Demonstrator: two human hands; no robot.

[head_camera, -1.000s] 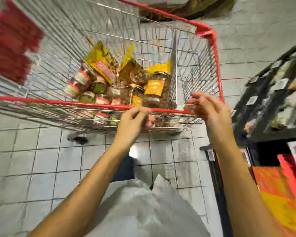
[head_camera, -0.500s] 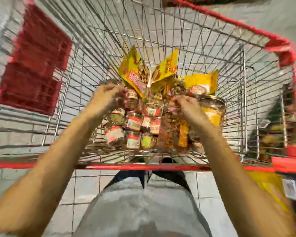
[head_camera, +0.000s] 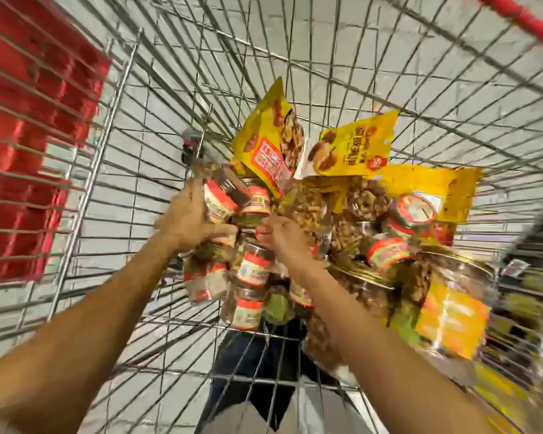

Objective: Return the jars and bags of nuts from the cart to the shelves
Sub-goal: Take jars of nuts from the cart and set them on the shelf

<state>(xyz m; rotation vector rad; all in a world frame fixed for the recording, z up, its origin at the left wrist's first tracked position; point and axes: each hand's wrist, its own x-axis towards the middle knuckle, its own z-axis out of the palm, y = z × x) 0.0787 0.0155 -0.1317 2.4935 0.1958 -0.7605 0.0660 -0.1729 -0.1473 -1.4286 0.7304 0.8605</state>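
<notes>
Both my arms reach down into the wire cart (head_camera: 157, 126). My left hand (head_camera: 188, 220) grips a small red-labelled jar of nuts (head_camera: 221, 195) that is tilted at the left of the pile. My right hand (head_camera: 282, 238) has its fingers curled on another small jar (head_camera: 254, 266) in the middle of the pile. Several more small jars lie around them. Yellow bags of nuts (head_camera: 348, 148) stand behind the jars. A big jar with a yellow label (head_camera: 449, 317) lies at the right. The picture is blurred by motion.
A red plastic panel (head_camera: 29, 136) hangs on the cart's left wall. The red rim (head_camera: 527, 23) runs along the far right corner. Grey floor tiles show through the wire. Dark store shelves (head_camera: 533, 277) stand past the cart's right side.
The view has dropped closer into the cart. Both hands have gone deeper into the pile and closed on small jars; the left hand's jar has tipped up.
</notes>
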